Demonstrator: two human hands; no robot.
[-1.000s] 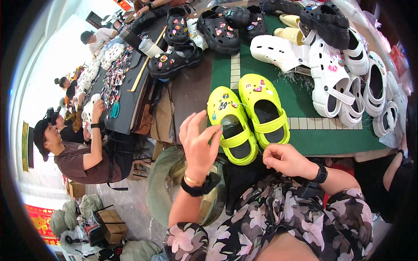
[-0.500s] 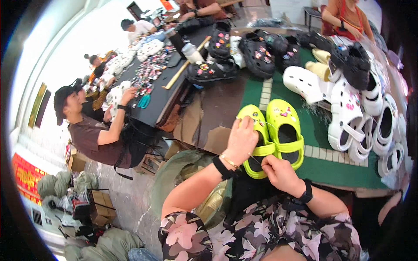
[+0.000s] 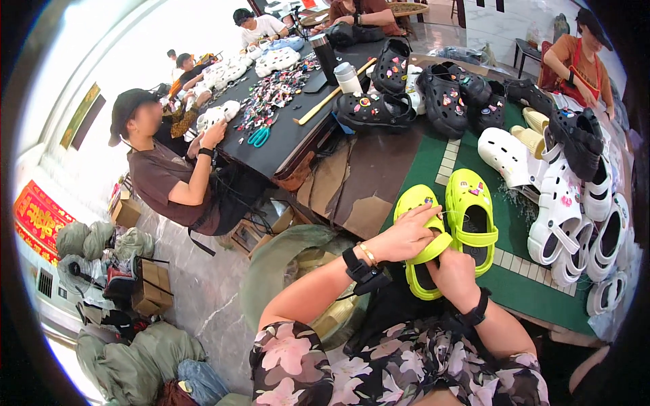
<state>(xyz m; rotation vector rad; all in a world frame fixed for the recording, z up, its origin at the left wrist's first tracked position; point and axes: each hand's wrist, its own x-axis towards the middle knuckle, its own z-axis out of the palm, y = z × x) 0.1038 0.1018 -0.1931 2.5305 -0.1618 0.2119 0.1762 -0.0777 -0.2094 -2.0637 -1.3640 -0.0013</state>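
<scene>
While the left hand (image 3: 405,235) covers the left yellow clog (image 3: 428,253) by the green mat (image 3: 525,291)'s edge and the right hand (image 3: 455,276) dips into its opening, both grips unclear, bracing it steadily seems best.

Person's bare left hand (image 3: 408,235): back uppermost, fingers slightly bent, pointing far-right; left forearm (image 3: 308,292) slants from near left. Bare right hand (image 3: 456,276): nearer, curled, fingertips hidden; right forearm (image 3: 506,331) from near right.
</scene>
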